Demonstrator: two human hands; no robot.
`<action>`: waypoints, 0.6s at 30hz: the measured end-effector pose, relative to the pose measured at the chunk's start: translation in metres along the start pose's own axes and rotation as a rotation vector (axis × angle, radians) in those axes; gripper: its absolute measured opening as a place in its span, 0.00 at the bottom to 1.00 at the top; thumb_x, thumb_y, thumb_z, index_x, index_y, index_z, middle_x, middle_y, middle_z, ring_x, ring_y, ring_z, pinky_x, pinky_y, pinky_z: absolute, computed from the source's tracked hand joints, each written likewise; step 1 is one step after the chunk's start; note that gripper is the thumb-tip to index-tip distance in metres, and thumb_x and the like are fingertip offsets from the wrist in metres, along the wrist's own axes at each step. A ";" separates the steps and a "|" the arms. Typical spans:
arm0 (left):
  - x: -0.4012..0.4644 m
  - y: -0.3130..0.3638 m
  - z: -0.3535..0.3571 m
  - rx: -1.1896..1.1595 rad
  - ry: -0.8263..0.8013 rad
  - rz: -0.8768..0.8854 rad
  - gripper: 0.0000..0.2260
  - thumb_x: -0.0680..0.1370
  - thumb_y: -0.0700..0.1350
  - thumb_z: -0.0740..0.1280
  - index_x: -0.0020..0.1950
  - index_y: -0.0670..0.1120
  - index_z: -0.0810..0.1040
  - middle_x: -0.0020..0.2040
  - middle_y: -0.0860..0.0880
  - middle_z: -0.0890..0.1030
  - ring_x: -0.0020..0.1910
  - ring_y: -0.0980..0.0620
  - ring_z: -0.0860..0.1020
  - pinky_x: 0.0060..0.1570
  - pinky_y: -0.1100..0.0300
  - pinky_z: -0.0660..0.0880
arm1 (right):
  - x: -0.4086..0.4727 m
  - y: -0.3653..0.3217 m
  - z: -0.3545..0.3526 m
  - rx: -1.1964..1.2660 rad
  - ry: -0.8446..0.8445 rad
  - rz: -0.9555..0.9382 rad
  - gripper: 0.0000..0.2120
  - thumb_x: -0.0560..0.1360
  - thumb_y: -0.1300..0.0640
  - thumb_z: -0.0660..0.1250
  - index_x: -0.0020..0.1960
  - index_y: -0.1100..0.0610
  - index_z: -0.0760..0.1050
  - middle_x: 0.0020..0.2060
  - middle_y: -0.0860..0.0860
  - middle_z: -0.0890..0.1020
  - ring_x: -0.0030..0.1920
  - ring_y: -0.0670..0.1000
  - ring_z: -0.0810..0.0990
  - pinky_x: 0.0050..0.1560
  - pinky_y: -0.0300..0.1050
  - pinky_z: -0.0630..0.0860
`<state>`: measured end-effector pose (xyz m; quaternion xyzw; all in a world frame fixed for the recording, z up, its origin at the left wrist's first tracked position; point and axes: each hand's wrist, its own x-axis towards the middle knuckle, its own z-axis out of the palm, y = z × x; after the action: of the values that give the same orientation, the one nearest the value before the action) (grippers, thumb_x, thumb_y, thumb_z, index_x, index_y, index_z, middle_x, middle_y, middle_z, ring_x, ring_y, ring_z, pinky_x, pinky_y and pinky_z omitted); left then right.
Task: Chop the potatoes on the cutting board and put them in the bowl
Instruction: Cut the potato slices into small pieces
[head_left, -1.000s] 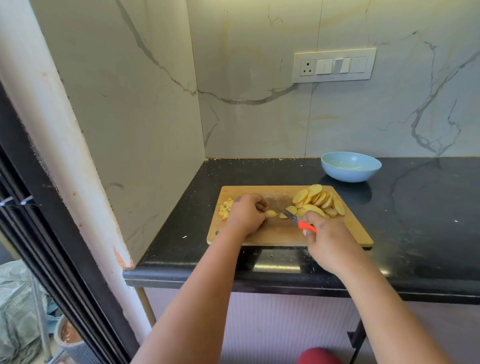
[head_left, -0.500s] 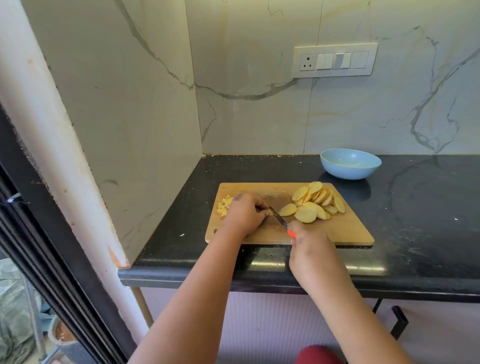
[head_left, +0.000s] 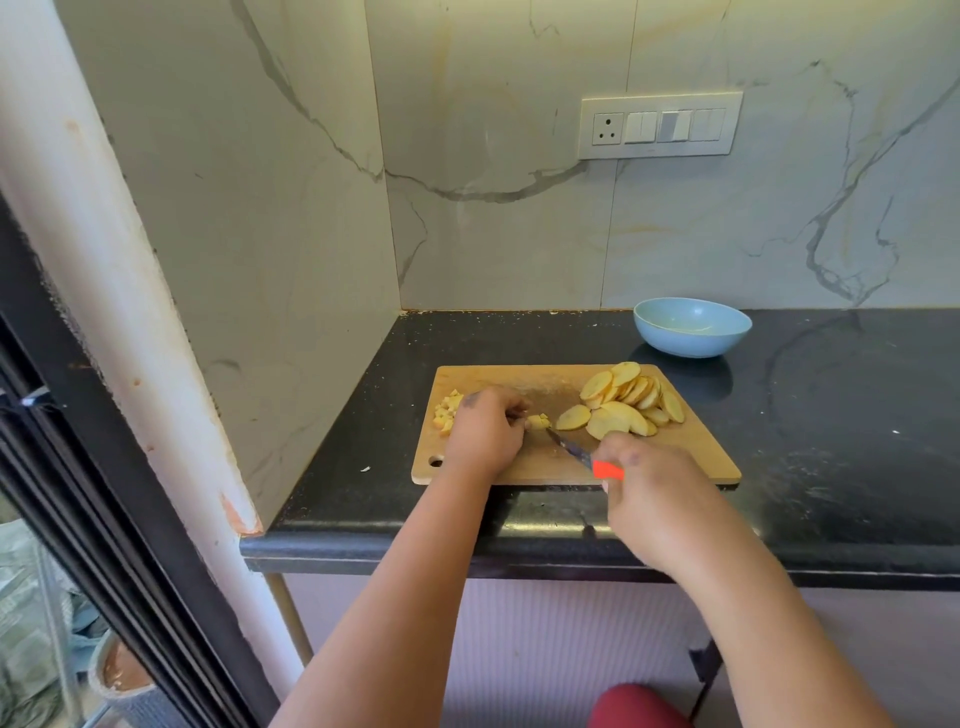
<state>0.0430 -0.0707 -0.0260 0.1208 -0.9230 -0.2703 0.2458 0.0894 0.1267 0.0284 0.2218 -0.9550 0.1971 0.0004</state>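
A wooden cutting board (head_left: 691, 457) lies on the black counter. A fan of potato slices (head_left: 626, 397) covers its right back part. Small potato cubes (head_left: 448, 410) sit at its left edge. My left hand (head_left: 485, 434) curls over a few cut potato pieces (head_left: 538, 421) at the board's middle and pinches them. My right hand (head_left: 647, 491) grips a knife with an orange handle (head_left: 608, 470); its dark blade (head_left: 566, 447) points up-left, tip beside the held pieces. A light blue bowl (head_left: 692, 326) stands behind the board, looking empty.
Marble walls close off the counter's (head_left: 831, 441) back and left side. A switch panel (head_left: 660, 126) is on the back wall. The counter's front edge runs just below the board. A dark door frame (head_left: 78, 467) stands at far left.
My right hand drew the knife back from the slices toward my left hand; the blade tip now lies at the small pieces. My left hand stayed in place. The camera tilted slightly.
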 end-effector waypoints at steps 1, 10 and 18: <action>-0.001 0.000 0.000 -0.010 -0.001 -0.003 0.09 0.77 0.40 0.69 0.57 0.44 0.82 0.52 0.49 0.84 0.52 0.54 0.79 0.50 0.68 0.70 | 0.003 0.003 0.003 0.047 0.050 -0.006 0.13 0.79 0.61 0.63 0.60 0.49 0.70 0.42 0.48 0.75 0.39 0.46 0.74 0.33 0.38 0.68; -0.003 0.003 -0.001 -0.052 0.003 -0.027 0.09 0.75 0.37 0.68 0.53 0.45 0.83 0.48 0.50 0.84 0.49 0.53 0.80 0.55 0.59 0.76 | 0.011 -0.012 0.034 0.018 0.054 -0.022 0.18 0.77 0.65 0.57 0.64 0.50 0.67 0.37 0.49 0.73 0.35 0.46 0.72 0.29 0.41 0.65; -0.005 0.003 0.000 -0.013 0.032 -0.028 0.08 0.76 0.39 0.68 0.53 0.45 0.81 0.48 0.49 0.84 0.50 0.51 0.80 0.53 0.59 0.76 | 0.019 -0.027 -0.006 -0.082 -0.134 0.019 0.22 0.74 0.68 0.65 0.64 0.52 0.72 0.49 0.51 0.76 0.44 0.50 0.76 0.43 0.43 0.75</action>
<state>0.0471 -0.0664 -0.0263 0.1365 -0.9153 -0.2779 0.2577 0.0832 0.0980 0.0457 0.2253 -0.9622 0.1426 -0.0562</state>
